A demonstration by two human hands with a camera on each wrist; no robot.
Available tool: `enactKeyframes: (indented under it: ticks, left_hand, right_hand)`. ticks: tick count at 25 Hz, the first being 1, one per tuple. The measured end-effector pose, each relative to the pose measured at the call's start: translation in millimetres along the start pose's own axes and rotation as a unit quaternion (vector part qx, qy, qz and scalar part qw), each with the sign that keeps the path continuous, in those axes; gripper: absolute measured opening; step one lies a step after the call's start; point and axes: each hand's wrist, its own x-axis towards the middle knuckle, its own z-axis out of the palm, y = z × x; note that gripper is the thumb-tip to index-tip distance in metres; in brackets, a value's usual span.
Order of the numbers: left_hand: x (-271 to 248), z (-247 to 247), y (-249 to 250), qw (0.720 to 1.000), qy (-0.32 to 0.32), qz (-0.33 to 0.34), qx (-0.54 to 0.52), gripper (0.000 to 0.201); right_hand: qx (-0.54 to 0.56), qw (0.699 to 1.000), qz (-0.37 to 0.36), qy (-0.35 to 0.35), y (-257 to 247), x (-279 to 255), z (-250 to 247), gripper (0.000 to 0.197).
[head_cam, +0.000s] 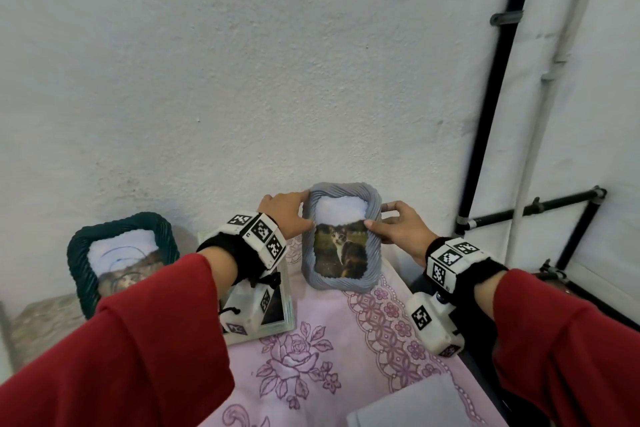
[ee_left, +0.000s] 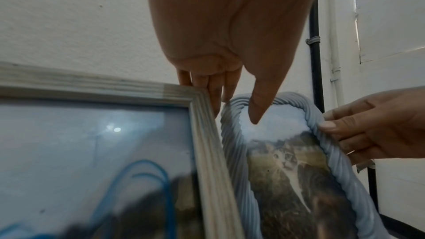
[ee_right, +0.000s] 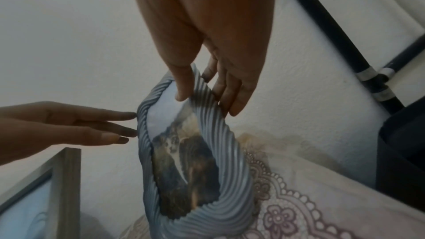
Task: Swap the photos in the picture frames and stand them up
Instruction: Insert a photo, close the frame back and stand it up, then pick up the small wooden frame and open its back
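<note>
A grey-blue ribbed frame (head_cam: 308,253) holding a cat photo (head_cam: 341,253) stands upright on the pink flowered tablecloth (head_cam: 311,374), close to the wall. My left hand (head_cam: 291,215) touches its upper left edge with straight fingers, the thumb lying on the front. My right hand (head_cam: 391,222) pinches the frame's right rim (ee_right: 230,152), thumb in front and fingers behind. A dark green ribbed frame (head_cam: 83,253) with a photo stands at the left. Between the two stands a pale wooden frame (head_cam: 287,308), partly hidden by my left wrist.
The white wall runs right behind the frames. A black pipe (head_cam: 485,114) and a white pipe rise at the right, past the table's right edge. A white sheet (head_cam: 415,406) lies at the near right of the cloth.
</note>
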Motion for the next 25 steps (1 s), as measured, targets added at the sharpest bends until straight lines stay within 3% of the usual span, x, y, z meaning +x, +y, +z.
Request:
enactKeyframes:
  ticks: [6, 9, 12, 15, 19, 22, 25]
  left_hand:
    - [-12.9, -16.8, -12.3, 0.999, 0.027, -0.017, -0.005, 0.061]
    - [-25.5, -33.0, -23.5, 0.998, 0.055, -0.031, -0.003, 0.059]
    - [-40.2, -47.2, -39.5, 0.993, 0.089, -0.061, -0.05, 0.054]
    - [-57.3, -51.3, -54.5, 0.978, 0.13, -0.107, -0.12, 0.045]
    - [-83.4, -42.3, -77.5, 0.961, 0.158, -0.148, -0.174, 0.045]
    - [-98.6, -22.7, -88.7, 0.949, 0.127, -0.203, -0.205, 0.055]
    - [-108.2, -0.6, -92.2, 0.937, 0.079, -0.225, -0.255, 0.063]
  right_hand:
    - [-0.128, 0.987, -0.05, 0.079, -21.6, -5.6, -3.2, 0.065]
    - [-0.221, 0.948, -0.15, 0.172, -52.1, -16.4, 3.4, 0.056]
    - [-0.229, 0.91, -0.266, 0.22, -86.9, -32.9, 23.7, 0.028]
    - [-0.167, 0.938, -0.278, 0.121, -104.7, -48.8, 57.5, 0.015]
    - [-0.129, 0.978, -0.162, 0.025, -93.5, -58.9, 102.9, 0.02]
    - [-0.254, 0.962, -0.077, -0.059, -76.6, -59.3, 120.8, 0.045]
    - [-0.328, 0.937, -0.044, -0.109, -64.5, -63.3, 131.8, 0.062]
